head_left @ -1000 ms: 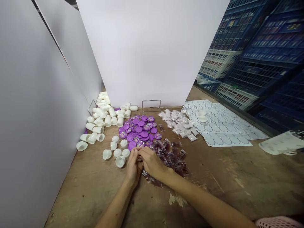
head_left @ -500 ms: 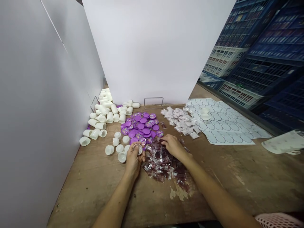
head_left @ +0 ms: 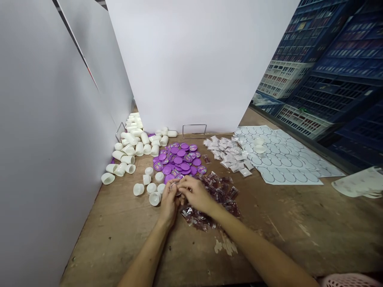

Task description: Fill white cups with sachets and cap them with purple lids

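My left hand [head_left: 169,202] holds a small white cup [head_left: 176,189], its rim partly covered by my fingers. My right hand [head_left: 194,194] is over the cup's opening, fingers pinched together; what they hold, if anything, is hidden. Purple round lids [head_left: 177,160] lie heaped just beyond my hands. Dark red clear-wrapped packets [head_left: 221,195] spread beside and beneath my right hand and wrist. Several short white cups [head_left: 154,198] stand or lie left of my left hand.
Taller white cups [head_left: 128,149] pile along the left panel [head_left: 60,159]. White packets [head_left: 229,153] lie right of the lids, beside sheets with printed circles [head_left: 281,159]. A white board [head_left: 197,71] with a wire handle [head_left: 194,129] closes the back. Crates [head_left: 326,87] stand right.
My right hand has moved left from the dark red packets to the cup in my left hand. The view has shifted slightly.
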A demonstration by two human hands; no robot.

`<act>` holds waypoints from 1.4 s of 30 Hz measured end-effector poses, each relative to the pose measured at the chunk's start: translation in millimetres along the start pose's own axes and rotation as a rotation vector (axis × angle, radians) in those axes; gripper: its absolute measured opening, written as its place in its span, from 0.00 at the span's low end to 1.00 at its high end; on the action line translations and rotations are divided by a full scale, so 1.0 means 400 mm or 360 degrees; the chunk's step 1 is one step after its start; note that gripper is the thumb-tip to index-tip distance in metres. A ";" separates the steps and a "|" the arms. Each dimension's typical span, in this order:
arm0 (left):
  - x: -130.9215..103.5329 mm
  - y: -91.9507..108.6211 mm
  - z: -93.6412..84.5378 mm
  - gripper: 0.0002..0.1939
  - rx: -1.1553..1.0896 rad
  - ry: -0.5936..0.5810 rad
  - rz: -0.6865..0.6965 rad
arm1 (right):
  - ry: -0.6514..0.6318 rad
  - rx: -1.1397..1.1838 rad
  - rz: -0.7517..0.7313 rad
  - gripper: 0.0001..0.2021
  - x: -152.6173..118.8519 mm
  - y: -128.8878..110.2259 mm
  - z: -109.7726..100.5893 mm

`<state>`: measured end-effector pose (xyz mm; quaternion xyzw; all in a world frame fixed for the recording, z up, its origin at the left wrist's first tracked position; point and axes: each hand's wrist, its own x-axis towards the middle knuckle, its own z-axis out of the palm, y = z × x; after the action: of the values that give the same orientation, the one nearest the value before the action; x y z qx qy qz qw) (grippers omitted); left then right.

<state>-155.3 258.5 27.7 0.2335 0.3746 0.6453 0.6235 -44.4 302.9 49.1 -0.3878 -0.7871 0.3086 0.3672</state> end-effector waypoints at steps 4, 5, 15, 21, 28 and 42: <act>0.000 0.009 0.000 0.19 0.0065 0.0032 -0.0006 | 0.0122 -0.0529 0.0522 0.07 0.072 0.101 -0.098; 0.000 0.010 -0.001 0.20 0.0098 0.0024 -0.0020 | 0.0123 -0.0672 0.0659 0.05 0.086 0.130 -0.115; 0.008 0.007 -0.008 0.21 0.0077 0.0055 -0.0035 | 0.0232 0.0197 0.0719 0.05 0.064 0.122 -0.099; -0.004 0.008 0.000 0.27 -0.0122 -0.0040 -0.0092 | 0.0050 0.0963 0.0719 0.07 -0.006 0.012 0.033; -0.022 0.005 0.001 0.29 -0.0131 -0.0092 -0.0081 | 0.0361 0.0016 0.0206 0.11 -0.034 -0.008 0.058; -0.040 0.053 -0.007 0.34 0.0213 0.0043 -0.0194 | 0.0112 -0.0465 -0.0187 0.21 -0.080 -0.021 0.040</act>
<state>-169.0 243.5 45.2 0.2427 0.4387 0.5827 0.6396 -47.0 268.5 35.9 -0.4009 -0.8316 0.1551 0.3517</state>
